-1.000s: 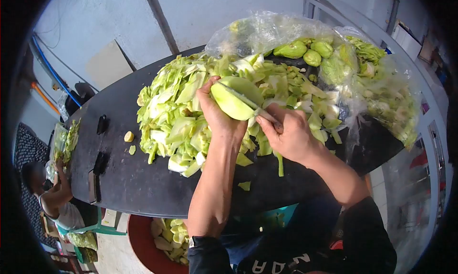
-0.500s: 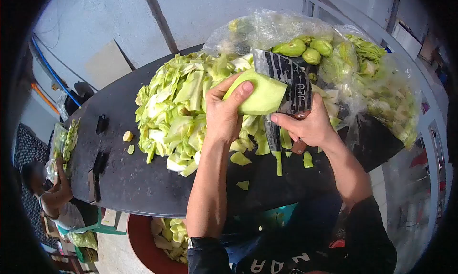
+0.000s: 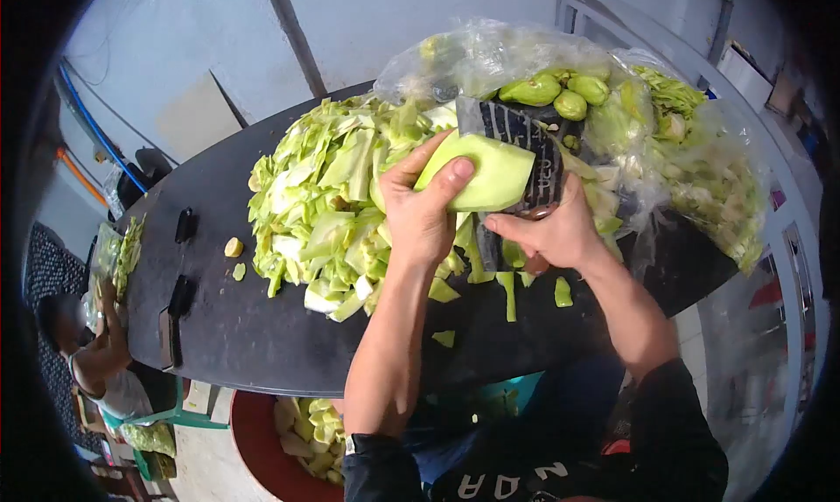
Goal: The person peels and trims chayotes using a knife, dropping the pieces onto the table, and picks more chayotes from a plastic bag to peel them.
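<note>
My left hand (image 3: pixel 424 200) is wrapped round a large pale green chayote-like vegetable (image 3: pixel 490 171), with the thumb on top and a flat cut face to the right. My right hand (image 3: pixel 549 231) grips a cleaver (image 3: pixel 538 148) by its brown handle, most of which the fingers hide. The cleaver's broad dark blade carries pale lettering and stands upright behind the vegetable's cut end. Whether the edge touches the flesh I cannot tell. Left of my hands lies a big heap of pale green slices (image 3: pixel 328 183) on the black table (image 3: pixel 262 345).
Whole green chayotes (image 3: pixel 570 104) lie at the back beside clear plastic bags (image 3: pixel 713 187) of greens. Black clips or handles (image 3: pixel 175 318) sit at the table's left. Below stands a red tub (image 3: pixel 249 449) with pale pieces. Another person (image 3: pixel 101 353) sits at far left.
Both hands stay close together. The vegetable has shifted slightly right and down, and the cleaver's blade has tilted and moved a little left, more of it behind the vegetable.
</note>
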Demonstrator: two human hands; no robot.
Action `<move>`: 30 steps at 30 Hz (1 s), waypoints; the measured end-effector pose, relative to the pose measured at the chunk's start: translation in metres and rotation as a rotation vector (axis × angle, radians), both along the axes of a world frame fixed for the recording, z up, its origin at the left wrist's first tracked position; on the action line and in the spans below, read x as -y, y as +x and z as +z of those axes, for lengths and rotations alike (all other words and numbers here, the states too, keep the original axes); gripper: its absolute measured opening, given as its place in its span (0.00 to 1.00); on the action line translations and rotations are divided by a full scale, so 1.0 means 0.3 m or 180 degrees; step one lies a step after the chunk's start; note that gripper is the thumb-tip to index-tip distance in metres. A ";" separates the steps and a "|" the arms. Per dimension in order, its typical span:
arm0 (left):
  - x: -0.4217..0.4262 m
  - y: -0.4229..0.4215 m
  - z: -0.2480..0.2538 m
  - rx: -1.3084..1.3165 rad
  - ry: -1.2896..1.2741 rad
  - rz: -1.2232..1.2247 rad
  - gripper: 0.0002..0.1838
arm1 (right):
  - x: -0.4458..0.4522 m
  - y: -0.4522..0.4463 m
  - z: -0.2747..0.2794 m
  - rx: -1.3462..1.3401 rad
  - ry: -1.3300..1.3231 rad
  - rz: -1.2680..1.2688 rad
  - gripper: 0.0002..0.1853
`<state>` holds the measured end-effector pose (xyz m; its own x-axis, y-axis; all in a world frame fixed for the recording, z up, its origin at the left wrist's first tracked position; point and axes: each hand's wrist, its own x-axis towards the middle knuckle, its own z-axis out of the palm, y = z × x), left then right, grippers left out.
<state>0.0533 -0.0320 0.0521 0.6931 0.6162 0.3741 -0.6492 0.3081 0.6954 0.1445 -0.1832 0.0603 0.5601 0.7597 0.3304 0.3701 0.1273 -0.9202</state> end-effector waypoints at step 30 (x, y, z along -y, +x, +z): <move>0.048 0.016 -0.001 -0.0081 0.0171 0.0001 0.20 | 0.021 -0.009 0.069 0.0027 -0.0996 0.0112 0.22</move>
<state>0.0582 -0.0464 0.0518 0.7027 0.5958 0.3888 -0.6311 0.2696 0.7273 0.1417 -0.1894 0.0810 0.5299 0.8441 0.0819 0.3782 -0.1488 -0.9137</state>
